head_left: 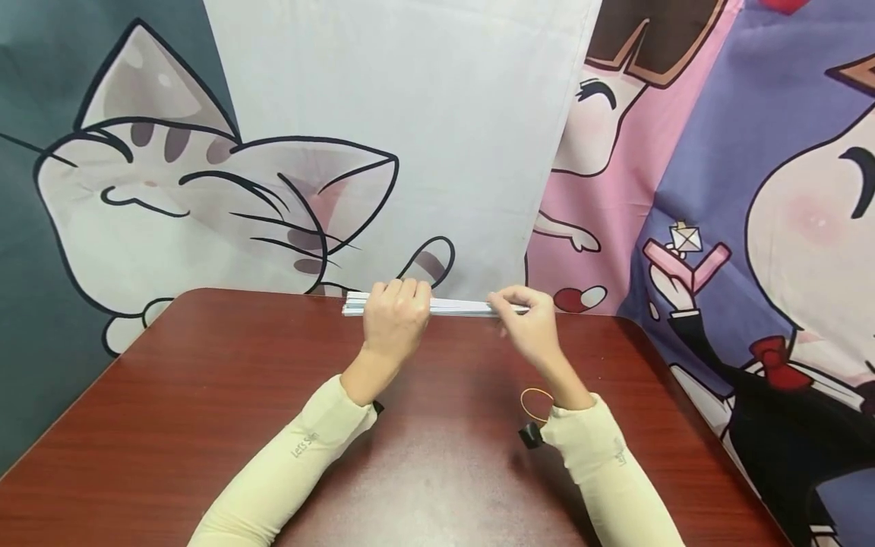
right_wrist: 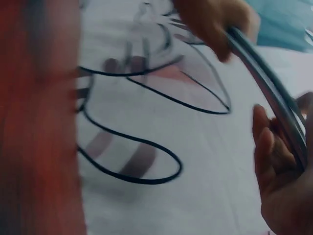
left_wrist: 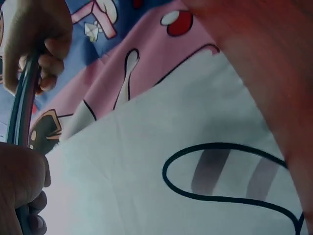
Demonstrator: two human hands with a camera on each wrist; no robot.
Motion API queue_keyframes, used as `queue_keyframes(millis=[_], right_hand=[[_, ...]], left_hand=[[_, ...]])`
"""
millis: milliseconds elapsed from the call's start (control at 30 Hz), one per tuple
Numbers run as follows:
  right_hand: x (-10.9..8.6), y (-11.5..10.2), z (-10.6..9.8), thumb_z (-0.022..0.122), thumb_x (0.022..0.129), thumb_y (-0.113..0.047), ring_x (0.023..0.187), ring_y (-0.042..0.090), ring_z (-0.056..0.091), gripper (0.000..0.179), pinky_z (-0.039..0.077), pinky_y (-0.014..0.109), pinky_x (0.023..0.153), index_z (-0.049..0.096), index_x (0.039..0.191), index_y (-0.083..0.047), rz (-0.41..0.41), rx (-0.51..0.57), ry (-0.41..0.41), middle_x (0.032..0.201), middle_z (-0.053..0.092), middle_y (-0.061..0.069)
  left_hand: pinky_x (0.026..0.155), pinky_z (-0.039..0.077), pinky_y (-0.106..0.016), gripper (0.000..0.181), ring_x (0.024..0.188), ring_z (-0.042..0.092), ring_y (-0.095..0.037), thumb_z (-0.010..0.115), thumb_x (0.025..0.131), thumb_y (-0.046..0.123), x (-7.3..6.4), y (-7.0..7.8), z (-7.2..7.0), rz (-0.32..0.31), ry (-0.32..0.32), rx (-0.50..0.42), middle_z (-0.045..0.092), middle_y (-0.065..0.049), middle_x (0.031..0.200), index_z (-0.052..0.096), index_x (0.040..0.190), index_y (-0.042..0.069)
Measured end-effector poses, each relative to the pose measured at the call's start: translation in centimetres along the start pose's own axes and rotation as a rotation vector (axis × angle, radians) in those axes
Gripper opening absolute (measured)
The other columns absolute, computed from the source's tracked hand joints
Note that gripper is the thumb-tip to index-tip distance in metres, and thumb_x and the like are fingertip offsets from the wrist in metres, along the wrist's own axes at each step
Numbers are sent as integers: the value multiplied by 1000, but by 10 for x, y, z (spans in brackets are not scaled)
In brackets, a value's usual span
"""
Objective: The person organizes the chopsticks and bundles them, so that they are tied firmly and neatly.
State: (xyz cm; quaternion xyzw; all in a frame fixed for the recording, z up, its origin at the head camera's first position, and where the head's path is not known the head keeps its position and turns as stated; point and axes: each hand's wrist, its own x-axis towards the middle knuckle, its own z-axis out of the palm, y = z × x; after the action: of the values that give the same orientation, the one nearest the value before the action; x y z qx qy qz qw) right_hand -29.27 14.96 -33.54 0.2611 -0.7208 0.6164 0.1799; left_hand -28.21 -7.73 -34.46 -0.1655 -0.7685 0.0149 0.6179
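A long, narrow bundle of pale, layered strips (head_left: 459, 306) is held sideways at the far edge of the table. My left hand (head_left: 398, 315) grips it near its left end, fingers curled over the top. The layered left end sticks out past that hand. Toward the other end, my right hand (head_left: 533, 323) pinches the bundle between thumb and fingers. From the left wrist, the bundle (left_wrist: 22, 107) looks dark and edge-on, running between both hands. The right wrist view shows the bundle (right_wrist: 266, 76) slanting from the left hand (right_wrist: 217, 22) down into the right hand (right_wrist: 281, 181).
A thin yellow loop, like a rubber band (head_left: 522, 403), lies on the reddish-brown table (head_left: 239, 395) beside the right wrist. Behind the table's far edge hangs a cartoon-printed cloth (head_left: 444, 137). Black wrist cameras (head_left: 530, 435) sit under the pale sleeves (head_left: 301, 448).
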Motion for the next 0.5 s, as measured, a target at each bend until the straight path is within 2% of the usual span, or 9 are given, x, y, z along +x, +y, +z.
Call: queue_keyframes(millis=[167,233,300,367,433,500], right_hand=[[1,3,4,61,97,-12,40,18,60,29,45,30,37,68,82,12,23,46,81,65,70,2],[1,1,3,57,100,-16,38,16,58,36,42,28,35,65,81,13,67,69,72,62,69,3],[-1,-3,3,55,101,-22,36,16,56,41,39,26,33,64,81,12,147,92,60,58,67,7],[-2,-9,5,59,99,-28,32,13,51,41,36,24,31,67,80,8,224,94,59,50,61,8],[-4,-15,8,64,96,-27,30,11,46,37,34,22,31,68,74,2,259,121,83,47,58,7],[-6,-14,11,71,91,-24,29,9,41,33,31,19,31,68,67,-2,243,152,132,43,52,4]], left_hand=[[45,28,-31,28,47,46,-24,56,84,-2,-3,3,2,-10,-6,-4,45,-4,54,46,60,9],[45,28,-31,29,47,46,-24,55,83,-4,-3,4,2,-5,-1,-2,44,-4,54,45,60,9],[45,28,-31,29,48,47,-24,53,83,-6,-3,4,0,4,0,-4,44,-4,55,45,60,9],[45,29,-31,29,49,48,-24,52,84,-7,-3,5,-2,12,-2,-5,45,-4,55,46,61,9],[45,29,-32,29,50,48,-24,48,83,-9,-2,6,-4,14,-7,-7,45,-4,56,46,61,9],[46,30,-32,29,51,48,-24,46,84,-9,-3,6,-5,15,-14,-8,45,-4,57,47,62,9]])
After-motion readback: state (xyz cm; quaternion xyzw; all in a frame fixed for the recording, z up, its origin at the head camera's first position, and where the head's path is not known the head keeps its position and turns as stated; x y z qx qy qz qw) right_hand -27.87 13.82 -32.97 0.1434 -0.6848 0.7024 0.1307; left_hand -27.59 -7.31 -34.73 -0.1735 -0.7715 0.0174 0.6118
